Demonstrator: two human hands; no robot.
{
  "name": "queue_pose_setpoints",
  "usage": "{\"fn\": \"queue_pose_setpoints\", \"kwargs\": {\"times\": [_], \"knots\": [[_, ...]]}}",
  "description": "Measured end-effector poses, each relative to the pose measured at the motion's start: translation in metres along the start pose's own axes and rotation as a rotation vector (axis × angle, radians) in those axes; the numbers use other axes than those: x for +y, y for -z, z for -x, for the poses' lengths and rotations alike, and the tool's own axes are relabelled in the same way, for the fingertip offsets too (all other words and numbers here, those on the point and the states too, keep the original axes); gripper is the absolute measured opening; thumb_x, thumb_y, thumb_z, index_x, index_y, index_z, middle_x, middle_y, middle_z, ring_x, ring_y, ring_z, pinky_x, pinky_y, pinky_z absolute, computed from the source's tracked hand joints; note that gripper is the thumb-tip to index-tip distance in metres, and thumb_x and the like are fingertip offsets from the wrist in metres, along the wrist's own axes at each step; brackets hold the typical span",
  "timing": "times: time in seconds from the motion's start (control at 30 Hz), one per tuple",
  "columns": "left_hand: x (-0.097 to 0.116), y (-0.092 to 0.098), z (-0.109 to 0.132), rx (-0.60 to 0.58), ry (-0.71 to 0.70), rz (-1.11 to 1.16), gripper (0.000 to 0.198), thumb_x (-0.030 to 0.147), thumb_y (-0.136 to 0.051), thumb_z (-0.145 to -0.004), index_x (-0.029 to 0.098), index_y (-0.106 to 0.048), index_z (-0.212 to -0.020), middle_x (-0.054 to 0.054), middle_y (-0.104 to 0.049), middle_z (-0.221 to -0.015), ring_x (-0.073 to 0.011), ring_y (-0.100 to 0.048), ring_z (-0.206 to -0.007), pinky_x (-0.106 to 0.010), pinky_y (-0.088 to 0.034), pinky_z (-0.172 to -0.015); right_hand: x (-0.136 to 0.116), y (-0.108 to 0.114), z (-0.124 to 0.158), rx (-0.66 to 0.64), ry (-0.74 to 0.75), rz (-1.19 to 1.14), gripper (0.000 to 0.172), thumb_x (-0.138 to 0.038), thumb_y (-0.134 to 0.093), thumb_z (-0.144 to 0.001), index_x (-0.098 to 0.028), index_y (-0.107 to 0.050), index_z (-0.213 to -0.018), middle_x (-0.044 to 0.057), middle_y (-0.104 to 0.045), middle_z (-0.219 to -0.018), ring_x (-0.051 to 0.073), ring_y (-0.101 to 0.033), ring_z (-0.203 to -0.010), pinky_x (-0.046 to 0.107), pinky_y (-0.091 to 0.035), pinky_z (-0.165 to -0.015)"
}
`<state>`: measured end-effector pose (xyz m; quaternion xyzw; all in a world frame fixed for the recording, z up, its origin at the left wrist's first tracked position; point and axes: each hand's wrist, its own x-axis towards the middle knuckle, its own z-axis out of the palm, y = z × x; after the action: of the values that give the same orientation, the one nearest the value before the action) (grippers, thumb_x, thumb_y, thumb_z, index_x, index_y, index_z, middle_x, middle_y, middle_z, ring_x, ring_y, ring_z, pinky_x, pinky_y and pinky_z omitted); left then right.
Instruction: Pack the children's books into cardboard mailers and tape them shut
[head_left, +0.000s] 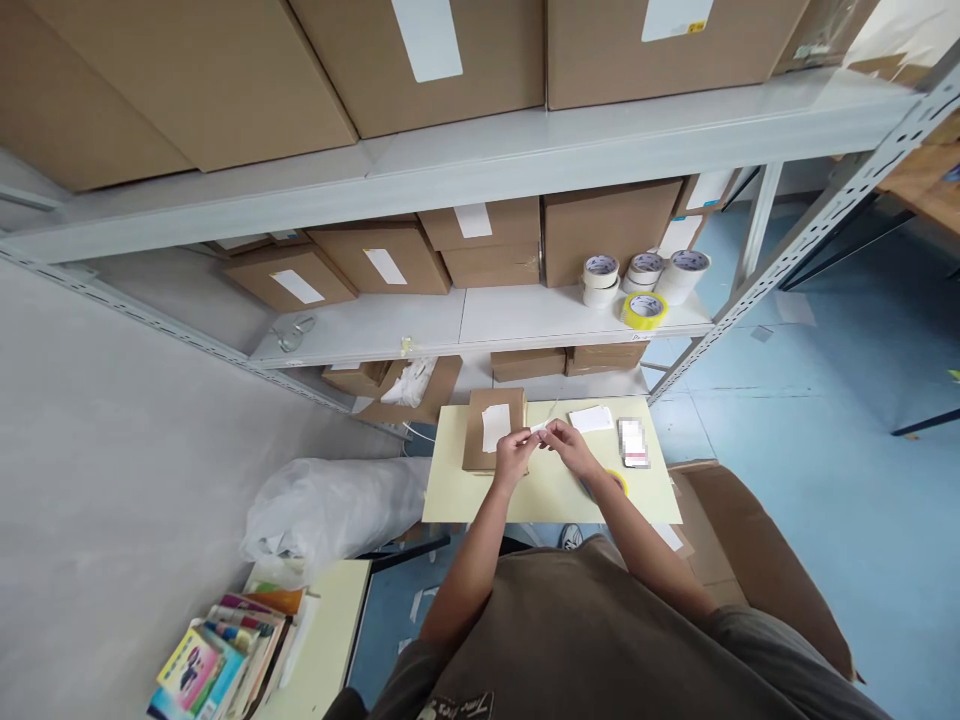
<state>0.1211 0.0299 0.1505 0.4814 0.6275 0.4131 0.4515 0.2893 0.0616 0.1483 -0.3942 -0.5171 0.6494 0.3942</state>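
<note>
Over the pale yellow table, my left hand and my right hand meet with fingers pinched. Between their fingertips is a small white strip, perhaps paper or a label; its exact kind is too small to tell. Beside my left hand sits a brown cardboard box with a white label on its top. A stack of white labels or paper lies beyond my right hand, and a phone with a lit screen is to its right. My right forearm partly hides a yellow tape roll.
Metal shelving with cardboard boxes stands behind the table. White tape rolls and a yellow one sit on its middle shelf. A wrapped plastic bundle and books are at left. Opened cardboard leans at right.
</note>
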Motion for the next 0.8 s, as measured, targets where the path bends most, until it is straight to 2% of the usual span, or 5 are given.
{"fn": "queue_pose_setpoints", "kwargs": {"times": [0.1, 0.23, 0.4, 0.63, 0.8], "knots": [[-0.013, 0.018, -0.012, 0.055, 0.053, 0.185, 0.053, 0.068, -0.075, -0.082, 0.017, -0.082, -0.092, -0.005, -0.073, -0.077, -0.0244, -0.069, -0.087, -0.030, -0.052, -0.074, -0.007, 0.001, -0.001, 0.025, 0.015, -0.012, 0.039, -0.062, -0.076, -0.087, -0.025, -0.066, -0.080, 0.002, -0.070, -0.086, 0.020, -0.066, -0.083, 0.034, -0.053, -0.079], [-0.034, 0.067, -0.041, 0.307, 0.142, 0.429, 0.059, 0.069, -0.083, -0.071, 0.015, -0.079, -0.094, -0.006, -0.073, -0.078, -0.0191, -0.069, -0.078, -0.028, -0.052, -0.070, -0.014, 0.010, 0.001, 0.188, 0.002, -0.077, 0.036, -0.054, -0.077, -0.084, -0.025, -0.059, -0.073, 0.001, -0.067, -0.082, 0.020, -0.062, -0.080, 0.035, -0.053, -0.079], [-0.054, 0.123, -0.061, 0.533, 0.141, 0.389, 0.061, 0.077, -0.077, -0.070, 0.017, -0.072, -0.081, -0.003, -0.066, -0.069, -0.0174, -0.062, -0.069, -0.027, -0.045, -0.060, -0.006, -0.009, -0.006, 0.470, 0.013, -0.109, 0.033, -0.044, -0.077, -0.078, -0.026, -0.050, -0.069, -0.002, -0.056, -0.067, 0.018, -0.056, -0.070, 0.033, -0.051, -0.073], [-0.068, 0.177, -0.043, 0.467, 0.039, 0.381, 0.054, 0.072, -0.076, -0.077, 0.019, -0.073, -0.087, -0.004, -0.072, -0.079, -0.0181, -0.065, -0.076, -0.025, -0.048, -0.067, 0.023, -0.106, -0.064, 0.439, -0.117, -0.128, 0.048, -0.041, -0.089, -0.061, -0.024, -0.068, -0.100, -0.003, -0.068, -0.075, 0.018, -0.063, -0.073, 0.034, -0.054, -0.077], [-0.079, 0.247, -0.021, 0.589, -0.007, 0.313, 0.048, 0.066, -0.072, -0.084, 0.019, -0.075, -0.093, -0.005, -0.073, -0.083, -0.0178, -0.066, -0.075, -0.026, -0.050, -0.069, 0.053, -0.195, -0.138, 0.268, -0.230, -0.111, 0.037, -0.044, -0.091, -0.058, -0.022, -0.066, -0.075, 0.000, -0.070, -0.074, 0.016, -0.063, -0.070, 0.033, -0.054, -0.073]]}}
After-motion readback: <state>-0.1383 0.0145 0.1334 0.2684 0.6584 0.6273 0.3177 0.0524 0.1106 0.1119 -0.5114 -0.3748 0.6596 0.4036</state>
